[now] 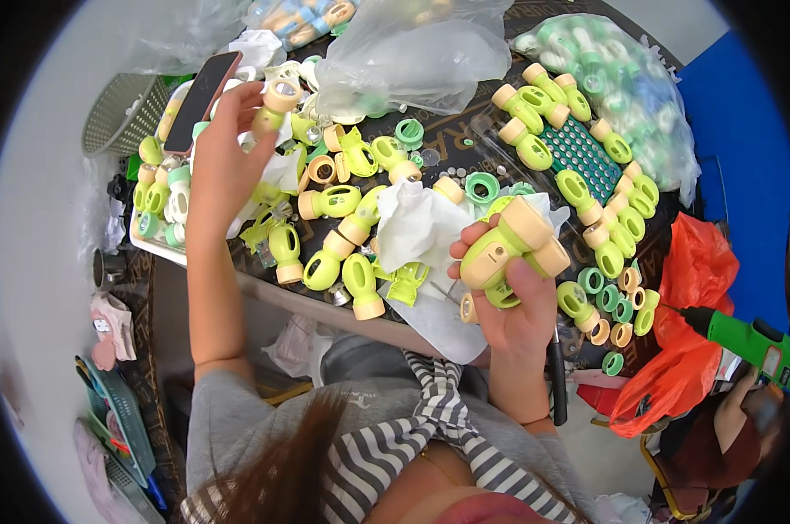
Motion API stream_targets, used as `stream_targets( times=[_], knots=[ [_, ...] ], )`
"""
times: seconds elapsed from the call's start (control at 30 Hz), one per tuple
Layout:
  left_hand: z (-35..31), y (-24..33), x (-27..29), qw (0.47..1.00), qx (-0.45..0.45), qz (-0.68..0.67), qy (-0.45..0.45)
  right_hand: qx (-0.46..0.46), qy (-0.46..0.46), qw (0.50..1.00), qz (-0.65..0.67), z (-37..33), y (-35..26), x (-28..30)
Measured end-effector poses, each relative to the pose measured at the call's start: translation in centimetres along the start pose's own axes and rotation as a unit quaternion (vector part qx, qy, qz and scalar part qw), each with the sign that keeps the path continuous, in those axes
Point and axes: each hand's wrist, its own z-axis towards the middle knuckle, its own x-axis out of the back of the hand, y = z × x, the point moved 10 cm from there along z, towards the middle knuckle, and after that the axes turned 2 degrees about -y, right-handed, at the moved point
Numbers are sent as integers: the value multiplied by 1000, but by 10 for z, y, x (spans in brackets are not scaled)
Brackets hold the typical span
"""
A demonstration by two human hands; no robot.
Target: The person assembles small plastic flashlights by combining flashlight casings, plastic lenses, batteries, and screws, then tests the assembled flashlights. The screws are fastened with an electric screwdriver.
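Note:
My left hand (229,153) is raised at the far left of the table, its fingers closed on a small toy flashlight (279,98) with a peach-coloured head. Beside that hand, a dark-screened phone (203,100) leans over a white tray (157,248) of yellow-green and mint flashlights. My right hand (522,310) is held palm up at the table's near edge, wrapped round several yellow-green flashlights (493,258) with peach heads. One lies on top; the others are partly hidden under it. A white cloth or paper (419,225) lies just left of my right hand.
More flashlights (334,201) and loose shells cover the table's middle. At right, others surround a green board of round cells (581,159), with loose rings (622,310) nearer. Plastic bags (412,65) lie behind. A co-worker's hand (744,393) holds a green power tool (744,342) beside a red bag (679,349).

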Motion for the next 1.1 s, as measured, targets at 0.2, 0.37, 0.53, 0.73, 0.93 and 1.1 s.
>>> stream_targets(
  times=[0.2, 0.37, 0.53, 0.73, 0.93, 1.1],
  knots=[
    [-33, 86, -56, 842, -64, -495, -204, -8, 22, 999, -21, 2, -1, -1],
    [-51, 109, -81, 772, -78, -562, -286, 8, 18, 1000, -12, 5, -1, 2],
    [-57, 95, -90, 743, 38, -618, -256, -1, 12, 1000, 6, 7, 7, 2],
    [-57, 91, -92, 738, 31, -623, -257, -12, 4, 1000, -6, 7, 11, 2],
    [-65, 89, -98, 720, 82, -622, -297, -8, 8, 1000, -13, 7, 12, 2],
    [-75, 101, -108, 737, 63, -578, -345, -14, 6, 1000, -18, 6, 15, -1]
  ],
)
